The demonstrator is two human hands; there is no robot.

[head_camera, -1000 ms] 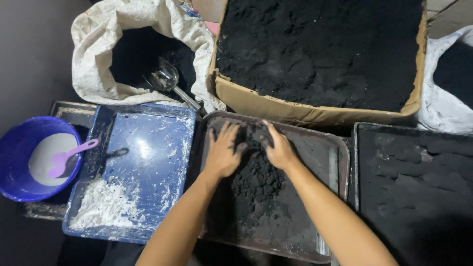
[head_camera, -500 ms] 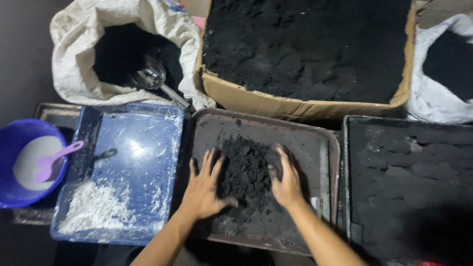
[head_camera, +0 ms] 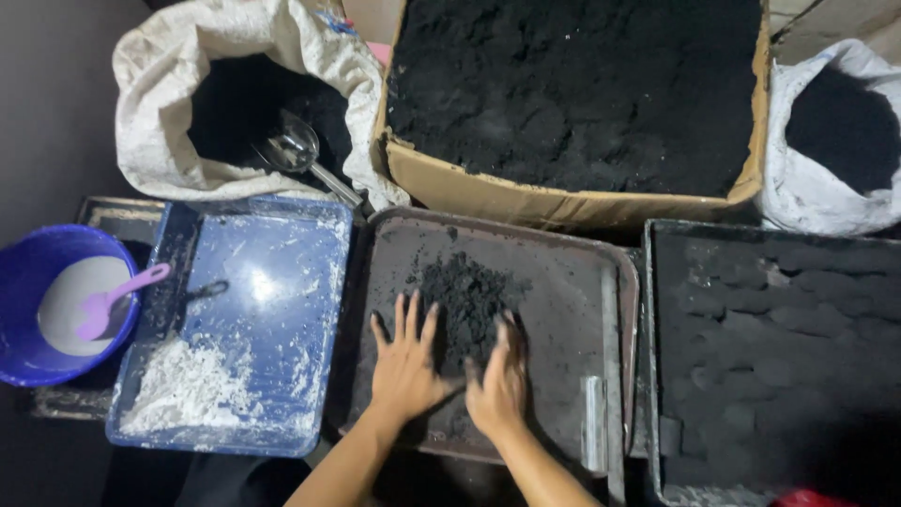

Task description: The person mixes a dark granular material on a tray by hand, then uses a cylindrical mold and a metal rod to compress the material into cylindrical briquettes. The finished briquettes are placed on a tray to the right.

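A mound of black powder (head_camera: 465,300) lies in the middle of a dark metal tray (head_camera: 563,272), hemmed at its near edge by two bare hands laid flat on the tray floor. The left hand (head_camera: 405,361) rests palm down with fingers spread wide apart; the right hand (head_camera: 499,380) stands more on edge, fingers close together, cupped against the heap. Both grip nothing. Beside the tray sit a blue tray dusted with white powder (head_camera: 235,319) and a cardboard box of black material (head_camera: 572,94).

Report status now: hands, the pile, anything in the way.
Left hand flat, right hand cupped, both on black powder pile in brown tray. Metal bar beside right hand.
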